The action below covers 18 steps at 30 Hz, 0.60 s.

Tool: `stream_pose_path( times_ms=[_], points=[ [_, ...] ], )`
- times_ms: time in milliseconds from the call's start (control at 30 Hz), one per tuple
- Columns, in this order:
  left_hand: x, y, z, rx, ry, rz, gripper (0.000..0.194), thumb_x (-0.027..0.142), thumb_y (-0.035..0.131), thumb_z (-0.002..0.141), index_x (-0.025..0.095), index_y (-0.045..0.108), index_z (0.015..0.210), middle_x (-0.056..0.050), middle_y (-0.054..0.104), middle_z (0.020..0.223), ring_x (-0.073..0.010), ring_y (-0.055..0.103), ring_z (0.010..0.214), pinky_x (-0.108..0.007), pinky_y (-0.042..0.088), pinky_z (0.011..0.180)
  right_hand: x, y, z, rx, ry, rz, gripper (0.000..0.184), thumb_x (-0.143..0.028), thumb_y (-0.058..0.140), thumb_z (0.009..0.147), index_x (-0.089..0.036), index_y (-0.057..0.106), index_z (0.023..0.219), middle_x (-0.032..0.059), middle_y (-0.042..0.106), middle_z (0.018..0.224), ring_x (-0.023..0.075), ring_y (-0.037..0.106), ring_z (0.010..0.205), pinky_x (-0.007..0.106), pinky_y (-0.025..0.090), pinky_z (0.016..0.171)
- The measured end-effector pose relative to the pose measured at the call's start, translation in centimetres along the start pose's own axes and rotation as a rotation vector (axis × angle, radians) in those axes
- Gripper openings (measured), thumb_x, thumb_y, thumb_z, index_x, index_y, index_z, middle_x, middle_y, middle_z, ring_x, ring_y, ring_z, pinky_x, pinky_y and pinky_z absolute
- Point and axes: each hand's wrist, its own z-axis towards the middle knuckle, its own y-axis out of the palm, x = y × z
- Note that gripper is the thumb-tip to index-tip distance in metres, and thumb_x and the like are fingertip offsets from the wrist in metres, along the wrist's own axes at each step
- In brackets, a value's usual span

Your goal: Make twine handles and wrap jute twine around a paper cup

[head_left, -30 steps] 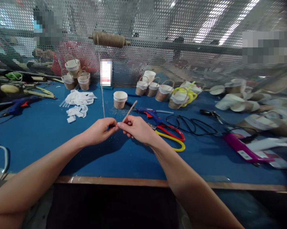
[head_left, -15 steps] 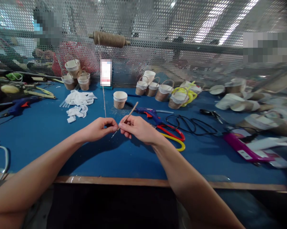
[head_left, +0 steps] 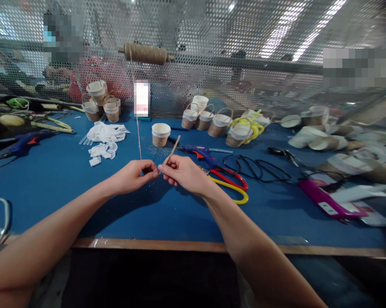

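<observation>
My left hand (head_left: 141, 174) is closed in a pinch, its fingertips almost against those of my right hand. A strand of jute twine (head_left: 138, 134) runs down from a spool (head_left: 145, 53) on the mesh into the left fingers. Between thumb and fingers, my right hand (head_left: 180, 171) grips a thin brown twine-wrapped strip (head_left: 174, 147), which slants up and away. What lies right at the meeting fingertips is too small to make out. Just beyond the hands stands a paper cup (head_left: 161, 135) with a brown wrapped body and white rim.
Right of my hand lie scissors (head_left: 234, 196) with red and yellow handles and a blue glue gun (head_left: 202, 155). White lace (head_left: 106, 131) is at left. Handled cups (head_left: 220, 124) line the back; a purple power strip (head_left: 331, 201) lies right. A phone (head_left: 142, 100) stands by the mesh.
The brown strip in my right hand has turned more upright, and its lower end no longer shows below the fingers. Both hands stay nearly in place.
</observation>
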Motion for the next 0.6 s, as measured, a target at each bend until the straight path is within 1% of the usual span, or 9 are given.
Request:
stream_pose_path(
  times_ms=[233, 400, 467, 600],
  points=[
    [0.07, -0.44, 0.05, -0.025, 0.048, -0.053, 0.015, 0.027, 0.045, 0.081, 0.015, 0.054, 0.077, -0.001, 0.057, 0.074, -0.0111, 0.049, 0.068, -0.026, 0.039, 0.066, -0.26, -0.28, -0.13, -0.084, -0.031, 0.04, 0.009, -0.019, 0.05, 0.082, -0.015, 0.05, 0.074, -0.0015, 0.055, 0.062, 0.0055, 0.05, 0.049, 0.019, 0.042, 0.046],
    [0.01, -0.69, 0.07, -0.095, 0.003, -0.161, 0.018, 0.03, 0.047, 0.08, 0.014, 0.053, 0.073, 0.001, 0.053, 0.068, -0.0095, 0.045, 0.061, -0.024, 0.038, 0.06, -0.21, -0.25, -0.19, -0.124, -0.058, 0.077, 0.009, -0.02, 0.05, 0.082, -0.015, 0.05, 0.074, -0.002, 0.054, 0.062, 0.0055, 0.05, 0.05, 0.019, 0.043, 0.047],
    [-0.09, -0.59, 0.09, -0.093, -0.006, -0.186, 0.019, 0.03, 0.047, 0.079, 0.014, 0.052, 0.072, 0.001, 0.052, 0.067, -0.0092, 0.044, 0.06, -0.024, 0.037, 0.059, -0.23, -0.11, -0.2, -0.121, -0.057, 0.085, 0.009, -0.02, 0.05, 0.082, -0.015, 0.05, 0.074, -0.0023, 0.054, 0.062, 0.0052, 0.05, 0.05, 0.019, 0.042, 0.047],
    [-0.21, -0.28, 0.12, -0.034, -0.039, -0.144, 0.021, 0.033, 0.047, 0.079, 0.013, 0.053, 0.072, 0.002, 0.05, 0.065, -0.0096, 0.042, 0.06, -0.024, 0.036, 0.058, -0.28, 0.26, -0.24, -0.061, -0.012, 0.028, 0.01, -0.022, 0.051, 0.081, -0.015, 0.05, 0.074, -0.0024, 0.053, 0.059, 0.0054, 0.048, 0.048, 0.018, 0.04, 0.044]
  ],
)
